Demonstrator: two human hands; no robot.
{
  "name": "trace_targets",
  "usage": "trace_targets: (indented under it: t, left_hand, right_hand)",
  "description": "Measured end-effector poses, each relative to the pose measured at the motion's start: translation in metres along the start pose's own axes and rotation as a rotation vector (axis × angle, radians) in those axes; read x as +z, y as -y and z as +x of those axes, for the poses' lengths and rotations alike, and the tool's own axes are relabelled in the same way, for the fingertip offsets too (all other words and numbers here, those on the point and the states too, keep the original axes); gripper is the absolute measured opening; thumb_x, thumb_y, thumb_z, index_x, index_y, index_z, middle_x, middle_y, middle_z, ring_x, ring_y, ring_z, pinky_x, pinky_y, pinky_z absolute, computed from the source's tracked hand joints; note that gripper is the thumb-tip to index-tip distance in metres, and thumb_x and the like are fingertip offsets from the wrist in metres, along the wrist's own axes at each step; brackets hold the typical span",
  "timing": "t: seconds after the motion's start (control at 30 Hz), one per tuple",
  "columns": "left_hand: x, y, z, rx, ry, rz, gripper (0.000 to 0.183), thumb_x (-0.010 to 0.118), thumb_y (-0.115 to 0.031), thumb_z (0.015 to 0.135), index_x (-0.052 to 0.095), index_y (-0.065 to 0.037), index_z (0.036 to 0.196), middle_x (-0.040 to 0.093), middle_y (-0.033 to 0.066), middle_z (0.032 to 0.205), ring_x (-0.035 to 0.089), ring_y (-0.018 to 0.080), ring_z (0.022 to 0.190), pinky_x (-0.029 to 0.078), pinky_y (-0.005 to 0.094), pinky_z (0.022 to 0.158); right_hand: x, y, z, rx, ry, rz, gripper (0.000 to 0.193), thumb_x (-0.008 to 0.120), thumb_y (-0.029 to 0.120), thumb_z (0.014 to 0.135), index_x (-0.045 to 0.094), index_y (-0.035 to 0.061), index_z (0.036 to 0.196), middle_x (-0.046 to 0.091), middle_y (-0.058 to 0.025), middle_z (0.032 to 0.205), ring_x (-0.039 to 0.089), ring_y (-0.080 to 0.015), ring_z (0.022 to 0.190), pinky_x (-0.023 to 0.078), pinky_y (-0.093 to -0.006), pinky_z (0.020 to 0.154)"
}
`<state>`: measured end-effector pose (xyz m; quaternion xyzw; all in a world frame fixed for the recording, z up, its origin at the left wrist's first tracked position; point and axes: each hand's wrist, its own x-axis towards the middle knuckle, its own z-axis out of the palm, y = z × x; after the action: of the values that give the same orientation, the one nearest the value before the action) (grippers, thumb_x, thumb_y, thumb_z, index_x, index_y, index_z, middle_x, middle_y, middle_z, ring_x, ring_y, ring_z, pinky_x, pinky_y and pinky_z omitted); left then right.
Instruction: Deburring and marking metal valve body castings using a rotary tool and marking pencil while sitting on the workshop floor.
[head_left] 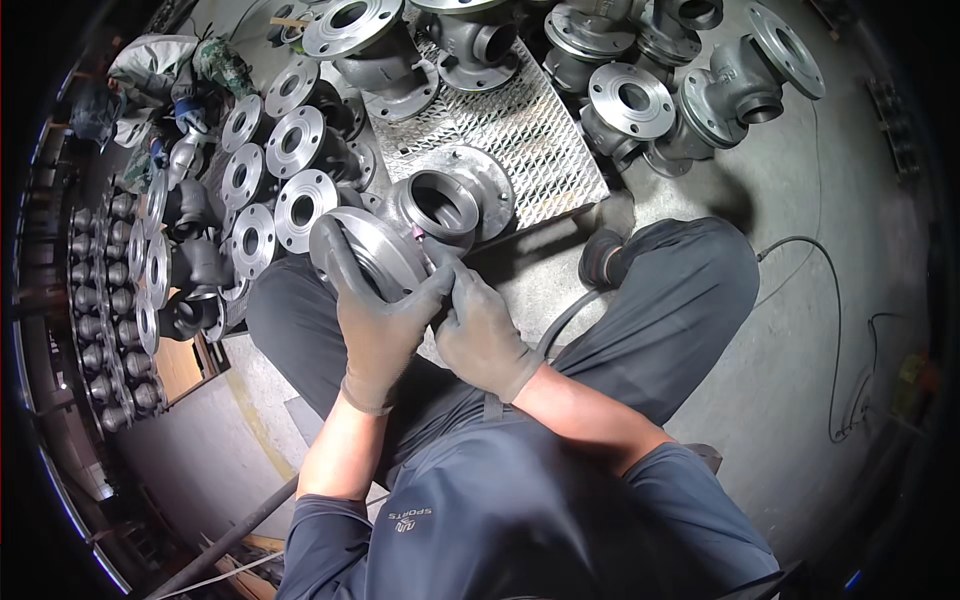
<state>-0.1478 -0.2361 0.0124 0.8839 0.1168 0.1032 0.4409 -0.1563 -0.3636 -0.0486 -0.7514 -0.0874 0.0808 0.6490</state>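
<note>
In front of me lies a grey cast metal valve body (408,212) with round flanges and an open, machined neck. My left hand (375,315), in a grey-beige glove, is closed on the rim of its near flange (372,252), thumb and fingers spread round the edge. My right hand (480,335), gloved alike, is closed beside it, close to the left thumb. From its fingers a slim tool with a pink tip (418,232) points at the outside of the neck; the rest of the tool is mostly hidden by the glove.
The valve body rests at the edge of a patterned metal plate (525,130). Several flanged castings (295,140) stand at the left, more (630,100) at the far right. A dark hose (568,318) runs between my legs. Another person (185,85) works at the far left.
</note>
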Motion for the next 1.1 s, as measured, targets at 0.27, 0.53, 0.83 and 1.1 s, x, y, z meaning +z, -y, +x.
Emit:
trace_targets:
  t: [0.27, 0.53, 0.83, 1.1]
  left_hand:
    - [0.000, -0.001, 0.001, 0.007, -0.007, 0.016, 0.133, 0.099, -0.025, 0.077, 0.015, 0.015, 0.173, 0.029, 0.0341, 0.179, 0.035, 0.0341, 0.165, 0.031, 0.0402, 0.133]
    - [0.000, 0.002, 0.001, 0.036, -0.005, 0.050, 0.134, 0.099, -0.026, 0.077, 0.015, 0.016, 0.173, 0.029, 0.0352, 0.179, 0.034, 0.0347, 0.165, 0.031, 0.0406, 0.133]
    - [-0.002, 0.000, -0.002, -0.018, 0.031, -0.018, 0.135, 0.100, -0.026, 0.077, 0.014, 0.016, 0.173, 0.028, 0.0353, 0.179, 0.034, 0.0351, 0.165, 0.030, 0.0412, 0.134]
    - [-0.001, 0.001, -0.001, 0.004, 0.016, 0.000, 0.134, 0.099, -0.023, 0.078, 0.013, 0.015, 0.174, 0.027, 0.0342, 0.180, 0.032, 0.0345, 0.167, 0.029, 0.0415, 0.135]
  right_hand:
    - [0.004, -0.010, -0.001, -0.037, 0.013, 0.009, 0.086, 0.060, -0.008, 0.087, 0.034, -0.0008, 0.169, 0.061, -0.0377, 0.140, 0.060, -0.0560, 0.132, 0.051, -0.0549, 0.115]
    - [-0.001, -0.005, 0.002, 0.000, -0.004, 0.041, 0.077, 0.057, -0.006, 0.090, 0.043, -0.0043, 0.165, 0.064, -0.0386, 0.140, 0.062, -0.0539, 0.134, 0.051, -0.0527, 0.117]
    - [-0.006, 0.004, 0.002, 0.019, 0.012, 0.074, 0.074, 0.054, -0.007, 0.090, 0.045, -0.0049, 0.164, 0.063, -0.0362, 0.147, 0.060, -0.0515, 0.141, 0.050, -0.0512, 0.120]
    - [-0.027, 0.014, 0.016, -0.017, 0.038, 0.038, 0.067, 0.057, -0.004, 0.091, 0.051, -0.0099, 0.157, 0.068, -0.0406, 0.134, 0.067, -0.0520, 0.128, 0.055, -0.0526, 0.110]
